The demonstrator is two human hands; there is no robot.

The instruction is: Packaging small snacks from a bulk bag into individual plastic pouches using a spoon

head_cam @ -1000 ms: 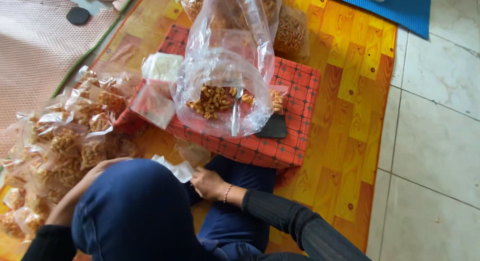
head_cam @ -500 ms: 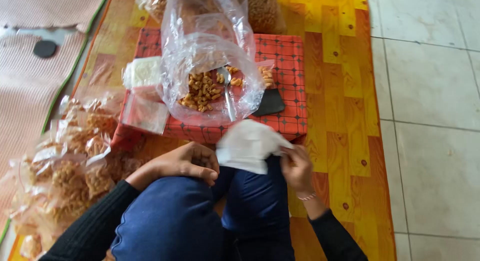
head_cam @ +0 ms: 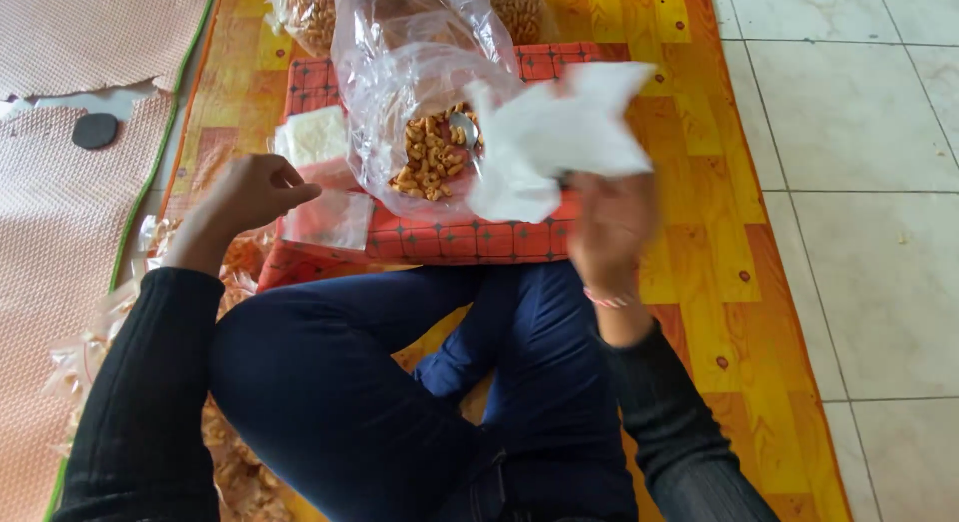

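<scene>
right hand (head_cam: 611, 222) grips an empty small plastic bag (head_cam: 554, 137), raised and blurred.
left hand (head_cam: 250, 190), loosely curled and holding nothing, hovers near the bag stack (head_cam: 330, 217); next, opening the bag likely needs both hands.

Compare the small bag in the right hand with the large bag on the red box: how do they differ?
The small bag is empty, whitish and held up, blurred, in the right hand. The large bag is clear, holds golden snacks and a spoon, and rests open on the red box. Both are thin, crinkled plastic.
</scene>
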